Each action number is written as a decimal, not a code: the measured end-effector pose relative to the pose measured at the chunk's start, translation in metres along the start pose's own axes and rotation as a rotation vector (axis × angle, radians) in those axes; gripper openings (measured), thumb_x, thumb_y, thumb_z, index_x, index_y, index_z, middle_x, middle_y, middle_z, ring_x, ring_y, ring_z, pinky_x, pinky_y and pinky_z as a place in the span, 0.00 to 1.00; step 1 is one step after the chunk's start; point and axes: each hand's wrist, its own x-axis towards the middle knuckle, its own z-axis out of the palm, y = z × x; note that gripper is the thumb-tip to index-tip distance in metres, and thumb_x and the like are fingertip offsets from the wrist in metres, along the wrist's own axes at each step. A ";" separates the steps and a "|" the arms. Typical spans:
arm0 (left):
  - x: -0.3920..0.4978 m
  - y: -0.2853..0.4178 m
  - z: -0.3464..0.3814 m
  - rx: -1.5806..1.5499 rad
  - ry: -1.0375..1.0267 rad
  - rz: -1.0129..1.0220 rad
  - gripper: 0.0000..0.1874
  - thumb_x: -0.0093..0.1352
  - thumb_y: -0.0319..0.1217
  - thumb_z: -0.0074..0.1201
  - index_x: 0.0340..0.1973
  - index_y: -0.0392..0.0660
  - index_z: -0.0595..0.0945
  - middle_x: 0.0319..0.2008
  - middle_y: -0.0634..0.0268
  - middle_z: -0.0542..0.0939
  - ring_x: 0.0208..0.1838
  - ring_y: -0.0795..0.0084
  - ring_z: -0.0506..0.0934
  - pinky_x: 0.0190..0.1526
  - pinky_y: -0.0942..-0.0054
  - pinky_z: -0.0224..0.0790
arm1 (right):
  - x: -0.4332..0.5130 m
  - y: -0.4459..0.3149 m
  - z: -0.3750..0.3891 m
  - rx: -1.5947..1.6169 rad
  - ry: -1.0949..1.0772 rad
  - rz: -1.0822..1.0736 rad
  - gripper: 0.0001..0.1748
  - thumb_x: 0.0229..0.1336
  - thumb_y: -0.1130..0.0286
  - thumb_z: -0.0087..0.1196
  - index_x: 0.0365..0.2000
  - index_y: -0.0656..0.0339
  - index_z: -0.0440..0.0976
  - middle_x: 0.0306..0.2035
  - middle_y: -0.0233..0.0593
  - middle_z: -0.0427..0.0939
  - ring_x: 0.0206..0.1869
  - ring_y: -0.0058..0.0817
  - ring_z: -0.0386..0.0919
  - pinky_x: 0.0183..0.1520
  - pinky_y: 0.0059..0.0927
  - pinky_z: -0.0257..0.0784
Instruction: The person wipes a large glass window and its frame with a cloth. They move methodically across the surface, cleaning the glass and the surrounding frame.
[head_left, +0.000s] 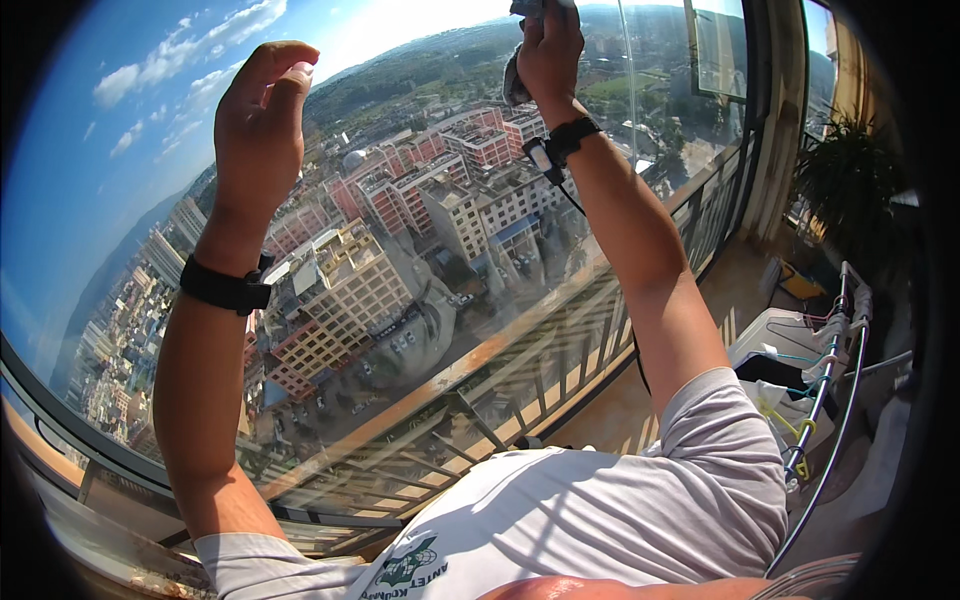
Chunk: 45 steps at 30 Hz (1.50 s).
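My left hand (262, 120) is raised at the upper left in front of a window pane (450, 300). Its fingers curl loosely over the thumb with a gap between them, and nothing shows inside. A black band (225, 285) circles that wrist. At the top edge, my right hand (553, 60) grips a grey cloth (514, 79), which bulges out beside the palm. A dark object (527, 7) at its fingertips is cut off by the frame. A small device (541, 159) with a cable sits on the black strap (574, 139) of the right wrist.
A metal railing (547, 382) runs diagonally beyond the glass, high above city buildings (345, 277). To the right stand a metal drying rack (817, 390) with hangers and clothes, and a leafy plant (847, 169). A dark window frame (90, 435) crosses the lower left.
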 end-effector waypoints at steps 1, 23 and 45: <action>0.001 0.001 0.008 -0.018 -0.011 -0.012 0.11 0.80 0.31 0.51 0.51 0.44 0.86 0.49 0.64 0.88 0.51 0.73 0.84 0.58 0.72 0.74 | 0.010 0.008 0.003 -0.140 0.192 0.051 0.21 0.70 0.79 0.49 0.61 0.71 0.74 0.62 0.61 0.77 0.69 0.61 0.71 0.73 0.56 0.67; -0.083 -0.027 -0.063 0.075 0.311 -0.146 0.13 0.81 0.27 0.44 0.51 0.37 0.84 0.51 0.59 0.87 0.55 0.69 0.84 0.61 0.67 0.78 | 0.038 0.025 0.030 0.026 0.128 -0.218 0.10 0.72 0.73 0.52 0.47 0.55 0.81 0.48 0.42 0.84 0.52 0.49 0.82 0.58 0.44 0.77; -0.224 -0.019 -0.348 0.264 0.664 -0.304 0.11 0.76 0.31 0.47 0.42 0.40 0.83 0.41 0.63 0.85 0.45 0.72 0.82 0.50 0.69 0.78 | 0.022 -0.306 0.129 0.410 0.127 0.060 0.21 0.76 0.78 0.42 0.63 0.62 0.76 0.59 0.49 0.79 0.61 0.44 0.78 0.66 0.45 0.71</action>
